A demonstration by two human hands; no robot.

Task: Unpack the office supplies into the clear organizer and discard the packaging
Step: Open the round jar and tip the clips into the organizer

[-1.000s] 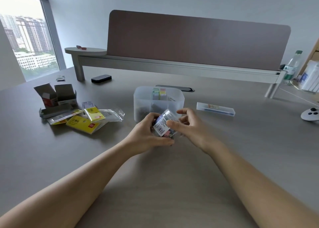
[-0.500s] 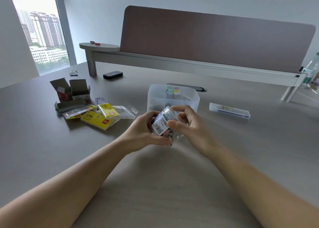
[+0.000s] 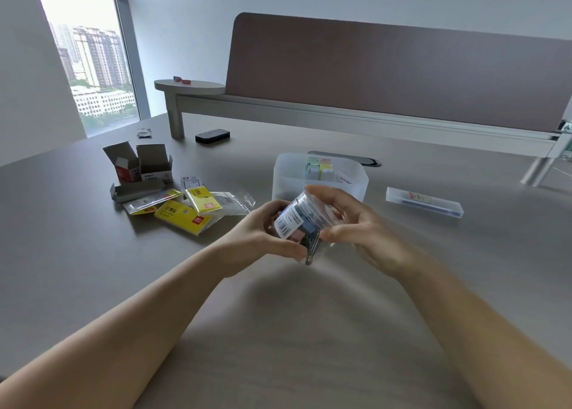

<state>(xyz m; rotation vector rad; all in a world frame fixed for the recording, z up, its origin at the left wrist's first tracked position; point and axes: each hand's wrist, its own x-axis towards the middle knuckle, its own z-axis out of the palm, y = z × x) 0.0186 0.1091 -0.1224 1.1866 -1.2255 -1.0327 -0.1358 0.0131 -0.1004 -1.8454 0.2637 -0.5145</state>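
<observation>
A small clear plastic jar with a barcode label and coloured clips inside is tilted above the table, held between both hands. My left hand grips its lower left side. My right hand wraps its top and right side. Just behind the jar stands the clear organizer, with coloured sticky notes upright in it. Left of the organizer lies a pile of packaging: opened cardboard boxes, yellow packets and clear plastic sleeves.
A long clear pen case lies to the right of the organizer. A black device sits near the desk divider. A small wrapper lies at the far left, and a dark cable port sits behind the organizer.
The view has turned left, so everything sits further right in frame. My right hand has shifted around the jar's top, and the jar is tilted more.
</observation>
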